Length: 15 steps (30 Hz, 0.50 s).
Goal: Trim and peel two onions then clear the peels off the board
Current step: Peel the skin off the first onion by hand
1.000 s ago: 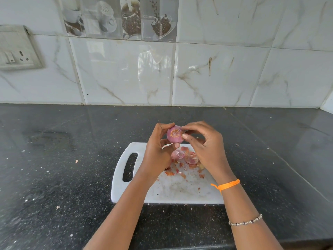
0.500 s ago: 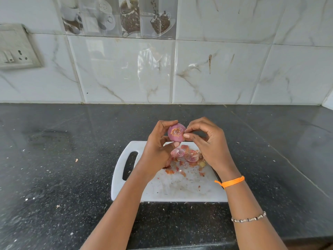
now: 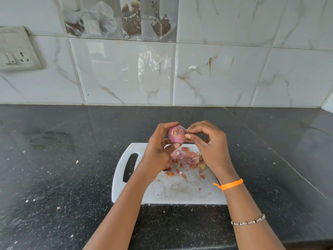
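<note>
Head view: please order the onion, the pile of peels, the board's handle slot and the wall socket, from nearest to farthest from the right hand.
1. onion, at its fingertips
2. pile of peels, below on board
3. handle slot, board's left end
4. wall socket, far left wall

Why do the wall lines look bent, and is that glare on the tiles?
Head view: the wide-angle lens bows the glossy white marble tiles and the black granite counter edge; the tiles show soft window-like reflections. The small purple onion and white plastic cutting board are sharp, evenly lit.
</note>
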### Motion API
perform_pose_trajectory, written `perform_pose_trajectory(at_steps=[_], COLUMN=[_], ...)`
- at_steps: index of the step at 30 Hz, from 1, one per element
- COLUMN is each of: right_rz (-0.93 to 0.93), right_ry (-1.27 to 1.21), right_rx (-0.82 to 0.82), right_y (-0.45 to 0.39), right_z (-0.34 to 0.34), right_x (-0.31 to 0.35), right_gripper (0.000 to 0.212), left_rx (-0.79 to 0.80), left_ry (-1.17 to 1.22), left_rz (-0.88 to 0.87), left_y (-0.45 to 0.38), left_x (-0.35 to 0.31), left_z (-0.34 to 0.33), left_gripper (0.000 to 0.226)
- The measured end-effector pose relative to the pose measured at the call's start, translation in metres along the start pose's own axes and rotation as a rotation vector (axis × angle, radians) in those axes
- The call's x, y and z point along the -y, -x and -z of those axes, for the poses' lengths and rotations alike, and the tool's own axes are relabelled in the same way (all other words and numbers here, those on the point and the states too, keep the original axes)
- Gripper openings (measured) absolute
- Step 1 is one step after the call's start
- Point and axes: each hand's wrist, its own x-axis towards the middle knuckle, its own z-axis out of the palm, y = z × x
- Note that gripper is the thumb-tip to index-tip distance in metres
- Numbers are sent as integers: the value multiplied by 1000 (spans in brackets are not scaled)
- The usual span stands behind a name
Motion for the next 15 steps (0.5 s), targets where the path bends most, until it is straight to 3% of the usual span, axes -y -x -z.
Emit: perform_pose_trajectory(at_steps=[9,15], right_rz=[84,-53], right_ry=[213,-148], right_rx=[88,140], right_y=[1,3], right_z=[-4,0], right_x=[0,9], right_gripper=[11,13], left_rx=[-5,-76], left_ry=[-12,36], left_rz=[38,58], left_y=[0,0], left_x=[0,1], left_z=[3,-4], left_gripper=[47,42])
